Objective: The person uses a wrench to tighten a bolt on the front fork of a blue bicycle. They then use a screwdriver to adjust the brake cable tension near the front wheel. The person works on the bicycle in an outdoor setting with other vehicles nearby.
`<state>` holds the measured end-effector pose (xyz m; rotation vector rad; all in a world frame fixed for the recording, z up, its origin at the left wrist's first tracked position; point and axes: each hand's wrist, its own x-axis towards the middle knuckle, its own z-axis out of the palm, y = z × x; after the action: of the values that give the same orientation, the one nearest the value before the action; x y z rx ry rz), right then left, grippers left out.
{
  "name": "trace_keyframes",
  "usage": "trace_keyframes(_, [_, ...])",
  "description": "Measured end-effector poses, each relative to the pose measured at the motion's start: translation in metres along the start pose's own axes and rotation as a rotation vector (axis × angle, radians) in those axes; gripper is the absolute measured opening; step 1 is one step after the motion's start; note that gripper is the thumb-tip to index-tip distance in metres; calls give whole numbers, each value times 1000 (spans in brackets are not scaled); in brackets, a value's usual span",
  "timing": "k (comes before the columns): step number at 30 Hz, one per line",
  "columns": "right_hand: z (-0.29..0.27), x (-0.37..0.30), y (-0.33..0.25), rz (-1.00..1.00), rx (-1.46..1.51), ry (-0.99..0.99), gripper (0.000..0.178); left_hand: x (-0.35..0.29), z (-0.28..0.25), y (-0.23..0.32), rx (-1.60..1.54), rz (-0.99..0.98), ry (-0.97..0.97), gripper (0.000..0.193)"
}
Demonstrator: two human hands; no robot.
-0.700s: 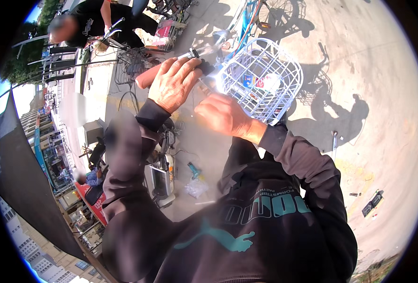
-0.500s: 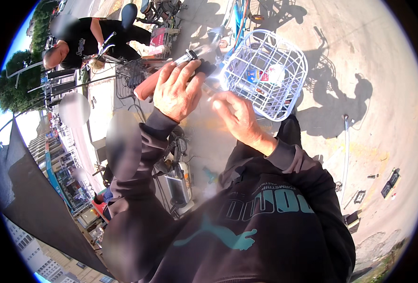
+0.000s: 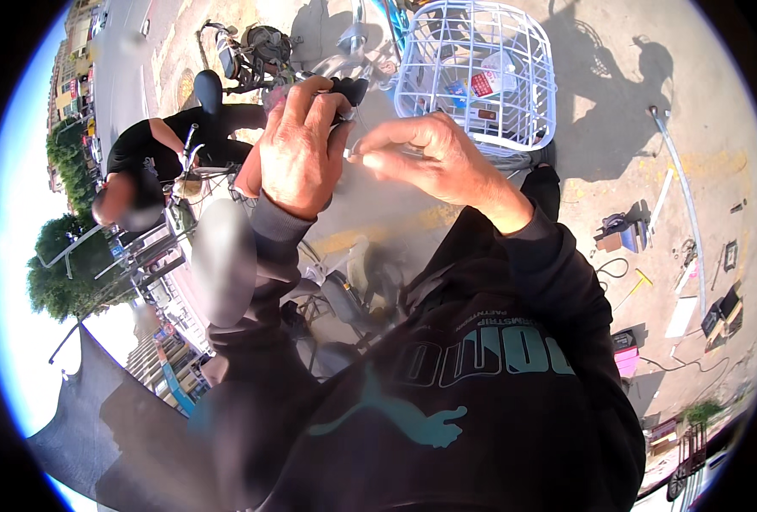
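My left hand (image 3: 300, 158) is curled over a brown handlebar grip (image 3: 248, 177), the end of which shows beside the wrist. Just past its fingers sits a black handlebar fitting (image 3: 350, 89). Close by, my right hand (image 3: 447, 166) has thumb and forefinger drawn together. A small pale tip (image 3: 349, 154) shows at those fingers, too small to name. Ahead of the right hand is a white wire basket (image 3: 551, 90) with a few small packages (image 3: 483, 83) inside. Part of a light blue bicycle frame (image 3: 395, 21) shows beside the basket.
A person in black (image 3: 165, 141) crouches by another bicycle at the left. Tools and parts lie on the ground at the right, among them a long pale tube (image 3: 681, 175) and a yellow-handled tool (image 3: 641, 280). A dark canopy (image 3: 97, 410) stands at lower left.
The view has shifted, so the basket appears higher. My left fingers now curl further over the grip and fitting. My right hand has come closer to the left, its fingertips together.
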<state>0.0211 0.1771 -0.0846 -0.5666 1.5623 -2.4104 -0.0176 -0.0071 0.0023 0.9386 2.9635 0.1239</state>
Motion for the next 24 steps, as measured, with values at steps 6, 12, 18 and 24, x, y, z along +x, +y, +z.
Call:
trace_keyframes(6, [24, -9, 29, 157, -648, 414, 12, 7, -11, -1, -33, -34, -121, 29])
trace_keyframes(12, [30, 3, 38, 41, -532, 482, 14, 6, -8, 1, 0, -7, -86, 29])
trace_keyframes(18, [31, 2, 41, 65, -518, 318, 16, 5, -8, -1, -6, 5, -77, 29])
trace_keyframes(24, [36, 4, 35, 36, -812, 289, 7, 7, -7, 0, -6, 12, -84, 29])
